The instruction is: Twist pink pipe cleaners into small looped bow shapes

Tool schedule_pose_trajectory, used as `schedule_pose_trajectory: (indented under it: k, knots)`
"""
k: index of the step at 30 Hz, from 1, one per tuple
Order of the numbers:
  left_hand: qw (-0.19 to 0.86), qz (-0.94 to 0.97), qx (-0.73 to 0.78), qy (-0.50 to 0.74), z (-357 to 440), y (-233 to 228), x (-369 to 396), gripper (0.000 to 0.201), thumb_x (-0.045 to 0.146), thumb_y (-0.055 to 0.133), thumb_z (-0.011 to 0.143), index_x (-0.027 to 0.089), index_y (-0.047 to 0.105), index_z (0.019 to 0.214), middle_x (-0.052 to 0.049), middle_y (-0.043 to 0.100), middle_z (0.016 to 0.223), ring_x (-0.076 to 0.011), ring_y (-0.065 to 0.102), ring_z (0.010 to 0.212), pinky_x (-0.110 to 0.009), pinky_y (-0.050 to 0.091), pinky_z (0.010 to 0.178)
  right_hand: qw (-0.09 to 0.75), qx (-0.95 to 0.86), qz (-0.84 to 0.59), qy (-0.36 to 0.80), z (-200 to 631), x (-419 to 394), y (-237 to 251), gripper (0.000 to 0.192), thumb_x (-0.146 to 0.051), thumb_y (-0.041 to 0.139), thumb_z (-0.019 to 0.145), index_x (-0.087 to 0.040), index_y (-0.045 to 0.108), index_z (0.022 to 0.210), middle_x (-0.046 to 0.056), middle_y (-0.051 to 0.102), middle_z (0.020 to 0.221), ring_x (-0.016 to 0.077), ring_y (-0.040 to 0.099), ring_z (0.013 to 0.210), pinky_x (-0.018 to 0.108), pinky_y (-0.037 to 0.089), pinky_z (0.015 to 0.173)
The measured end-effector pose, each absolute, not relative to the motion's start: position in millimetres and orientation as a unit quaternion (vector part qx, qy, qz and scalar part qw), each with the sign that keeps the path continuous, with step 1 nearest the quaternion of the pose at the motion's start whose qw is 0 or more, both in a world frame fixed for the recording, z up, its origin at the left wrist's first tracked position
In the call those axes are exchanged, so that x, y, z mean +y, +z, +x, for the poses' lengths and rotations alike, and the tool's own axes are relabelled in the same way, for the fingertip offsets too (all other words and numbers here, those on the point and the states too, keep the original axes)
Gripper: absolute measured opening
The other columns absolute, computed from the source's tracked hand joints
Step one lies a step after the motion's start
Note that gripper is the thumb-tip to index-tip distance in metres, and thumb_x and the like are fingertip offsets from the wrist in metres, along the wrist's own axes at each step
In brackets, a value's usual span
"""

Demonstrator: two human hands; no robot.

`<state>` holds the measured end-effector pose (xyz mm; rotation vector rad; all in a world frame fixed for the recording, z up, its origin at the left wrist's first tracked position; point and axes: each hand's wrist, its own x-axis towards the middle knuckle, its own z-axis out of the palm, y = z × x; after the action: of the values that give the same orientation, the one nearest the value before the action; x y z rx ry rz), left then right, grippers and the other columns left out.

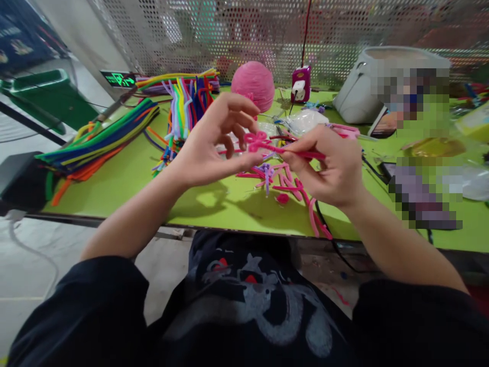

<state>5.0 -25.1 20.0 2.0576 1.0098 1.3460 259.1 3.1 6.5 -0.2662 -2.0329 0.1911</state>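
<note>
My two hands are raised over the lime-green table (126, 178). My right hand (328, 165) pinches the stem of a pink pipe-cleaner flower (256, 141) between thumb and fingers. My left hand (212, 140) touches the flower's looped head with its thumb and fingertips, the other fingers spread. Under my hands, on the table, lie several bent pink pipe cleaners (301, 196) and a small purple pipe-cleaner flower (266, 171).
Bundles of many-coloured pipe cleaners (103, 140) lie at the left, with more of these multicoloured stems (187, 99) at the back. A pink yarn ball (252, 84), a plugged-in charger (300, 86) and a grey container (367, 86) stand near a perforated metal screen.
</note>
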Motion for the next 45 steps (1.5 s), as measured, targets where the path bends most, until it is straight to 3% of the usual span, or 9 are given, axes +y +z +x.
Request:
schedule_pose_trajectory:
  k: [5, 13, 21, 27, 31, 36, 38, 42, 45]
  knots:
    - [0.080, 0.827, 0.341, 0.440, 4.8, 22.9, -29.0, 0.019, 0.041, 0.077, 0.094, 0.023, 0.075, 0.087, -0.004, 0.071, 0.082, -0.0141, 0.064, 0.076, -0.032, 0.049, 0.073, 0.507, -0.834, -0.142, 0.167, 255.9, 0.7, 7.8, 0.010, -0.020, 0.071, 0.102, -0.020, 0.070, 0.093, 0.000, 0.070, 0.081, 0.0119, 0.066, 0.070, 0.028, 0.049, 0.062]
    - [0.651, 0.572, 0.380, 0.324, 22.4, 34.1, -36.3, 0.051, 0.046, 0.068, 0.086, 0.024, 0.033, 0.056, 0.004, 0.023, 0.053, -0.0064, 0.024, 0.043, -0.026, 0.021, 0.039, 0.508, -0.854, -0.017, -0.113, 256.1, 5.9, 1.5, 0.017, -0.009, 0.066, 0.099, -0.025, 0.071, 0.104, 0.000, 0.074, 0.082, 0.0158, 0.066, 0.070, 0.033, 0.050, 0.062]
    - [0.435, 0.675, 0.397, 0.443, 40.6, 46.4, -39.2, 0.041, 0.057, 0.063, 0.102, 0.022, 0.061, 0.079, -0.002, 0.048, 0.060, -0.0182, 0.062, 0.069, -0.032, 0.049, 0.057, 0.524, -0.806, -0.185, 0.202, 253.3, -0.7, 1.9, 0.017, -0.022, 0.069, 0.105, -0.022, 0.061, 0.089, -0.005, 0.055, 0.067, 0.0074, 0.043, 0.050, 0.027, 0.031, 0.047]
    - [0.283, 0.763, 0.372, 0.447, 27.3, 40.1, -36.0, 0.042, 0.061, 0.065, 0.103, 0.024, 0.068, 0.084, -0.002, 0.057, 0.062, -0.0179, 0.063, 0.075, -0.033, 0.049, 0.062, 0.506, -0.760, -0.221, 0.343, 247.7, -0.4, -3.1, 0.036, -0.050, 0.073, 0.106, -0.024, 0.057, 0.087, -0.005, 0.051, 0.062, 0.0095, 0.043, 0.046, 0.029, 0.028, 0.042]
    - [0.191, 0.770, 0.374, 0.481, 8.3, 26.3, -29.7, 0.041, 0.054, 0.083, 0.092, 0.022, 0.068, 0.072, 0.001, 0.060, 0.060, -0.0092, 0.049, 0.058, -0.029, 0.035, 0.053, 0.491, -0.806, -0.222, 0.246, 249.6, -6.2, 1.4, 0.026, -0.037, 0.067, 0.108, -0.024, 0.057, 0.088, -0.005, 0.052, 0.062, 0.0093, 0.042, 0.048, 0.029, 0.031, 0.046]
    - [0.553, 0.648, 0.403, 0.335, 0.5, 19.3, -17.3, 0.055, 0.048, 0.072, 0.096, 0.025, 0.042, 0.056, 0.004, 0.031, 0.046, -0.0074, 0.026, 0.040, -0.030, 0.022, 0.041, 0.473, -0.867, -0.142, -0.061, 253.9, -2.1, -0.1, 0.019, -0.023, 0.055, 0.108, -0.023, 0.065, 0.093, 0.001, 0.068, 0.076, 0.0151, 0.058, 0.066, 0.034, 0.042, 0.061]
    - [0.582, 0.640, 0.408, 0.293, -1.7, 17.4, -11.9, 0.056, 0.050, 0.070, 0.097, 0.026, 0.038, 0.058, 0.004, 0.029, 0.047, -0.0084, 0.025, 0.042, -0.032, 0.025, 0.042, 0.463, -0.871, -0.115, -0.117, 254.7, 0.3, -1.9, 0.018, -0.023, 0.055, 0.107, -0.024, 0.066, 0.093, 0.002, 0.069, 0.076, 0.0167, 0.060, 0.069, 0.035, 0.040, 0.062]
    - [0.261, 0.748, 0.382, 0.476, -5.8, 9.4, -8.0, 0.041, 0.063, 0.076, 0.095, 0.022, 0.067, 0.093, -0.005, 0.069, 0.084, -0.0143, 0.063, 0.074, -0.034, 0.051, 0.066, 0.491, -0.857, -0.158, 0.010, 254.0, -3.7, 0.9, 0.015, -0.020, 0.060, 0.105, -0.023, 0.062, 0.090, -0.003, 0.059, 0.065, 0.0124, 0.050, 0.056, 0.032, 0.036, 0.055]
    - [-0.086, 0.840, 0.276, 0.459, -6.8, 5.4, -13.9, 0.066, 0.058, 0.093, 0.083, 0.028, 0.068, 0.136, -0.010, 0.078, 0.127, -0.0254, 0.073, 0.116, -0.043, 0.055, 0.097, 0.499, -0.821, -0.213, 0.176, 251.7, -8.8, 5.2, 0.026, -0.032, 0.067, 0.107, -0.024, 0.056, 0.085, -0.007, 0.048, 0.057, 0.0100, 0.039, 0.047, 0.031, 0.029, 0.050]
